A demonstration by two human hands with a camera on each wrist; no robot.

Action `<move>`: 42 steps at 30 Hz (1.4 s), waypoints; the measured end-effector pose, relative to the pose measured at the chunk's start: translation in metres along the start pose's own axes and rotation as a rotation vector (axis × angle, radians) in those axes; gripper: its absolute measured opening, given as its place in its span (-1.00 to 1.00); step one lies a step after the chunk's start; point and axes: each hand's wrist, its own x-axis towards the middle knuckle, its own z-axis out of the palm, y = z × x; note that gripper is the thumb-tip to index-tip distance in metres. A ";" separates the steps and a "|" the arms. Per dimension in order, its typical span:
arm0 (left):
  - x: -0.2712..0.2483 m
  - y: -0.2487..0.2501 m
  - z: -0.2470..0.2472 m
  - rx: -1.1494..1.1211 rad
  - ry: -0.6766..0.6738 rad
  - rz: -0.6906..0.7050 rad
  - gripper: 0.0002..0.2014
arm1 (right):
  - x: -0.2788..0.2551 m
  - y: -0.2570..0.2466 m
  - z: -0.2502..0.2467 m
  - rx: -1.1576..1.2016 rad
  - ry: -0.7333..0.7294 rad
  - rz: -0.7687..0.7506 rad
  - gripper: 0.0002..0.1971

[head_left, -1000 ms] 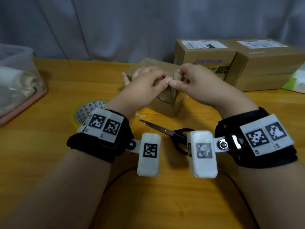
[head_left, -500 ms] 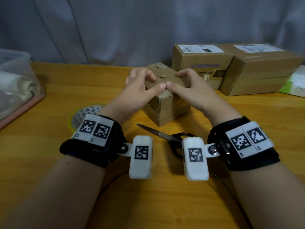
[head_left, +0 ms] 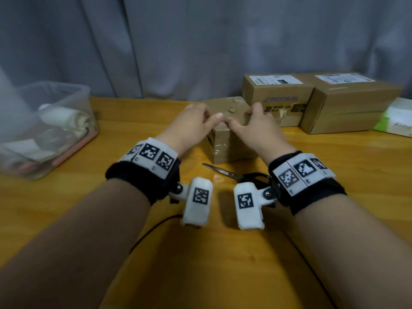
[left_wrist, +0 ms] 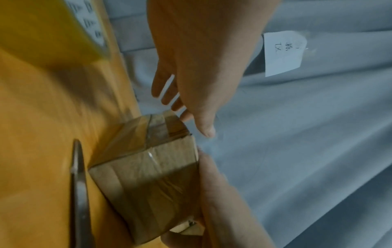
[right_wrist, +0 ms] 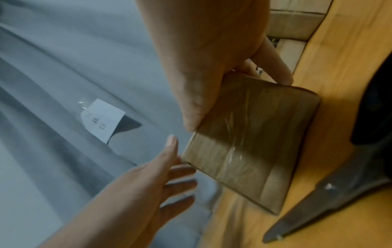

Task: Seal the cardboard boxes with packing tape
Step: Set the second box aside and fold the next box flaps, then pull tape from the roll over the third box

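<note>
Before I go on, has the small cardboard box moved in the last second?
Yes. The small cardboard box has shifted left: its near corner is now closer to the blade tip of the scissors.

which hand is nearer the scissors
Right. The right hand rests on the small box almost directly above the scissors, whose handles lie by the right wrist. The left hand is on the box's other side, farther from them.

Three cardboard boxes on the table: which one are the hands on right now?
The small box nearest the person, just beyond the scissors. It has no shipping label; the two larger labelled boxes sit untouched behind it.
</note>
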 end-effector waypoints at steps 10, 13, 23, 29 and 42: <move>-0.081 -0.038 -0.030 0.310 -0.327 -0.183 -0.54 | -0.039 -0.003 -0.011 -0.240 -0.158 -0.131 -0.13; -0.090 -0.041 -0.034 -0.063 -0.083 -0.165 -0.56 | -0.043 -0.001 -0.016 -0.223 -0.187 -0.104 -0.08; -0.102 0.026 -0.069 -0.892 0.016 0.037 -0.84 | -0.092 -0.009 -0.052 -0.042 -0.070 -0.240 -0.34; -0.092 0.069 -0.067 -1.057 -0.097 0.120 -0.75 | -0.107 -0.040 -0.074 0.624 -0.100 -0.428 -0.79; -0.078 0.067 -0.076 -0.190 0.252 0.374 -0.50 | -0.094 -0.024 -0.077 0.544 -0.041 -0.476 -0.90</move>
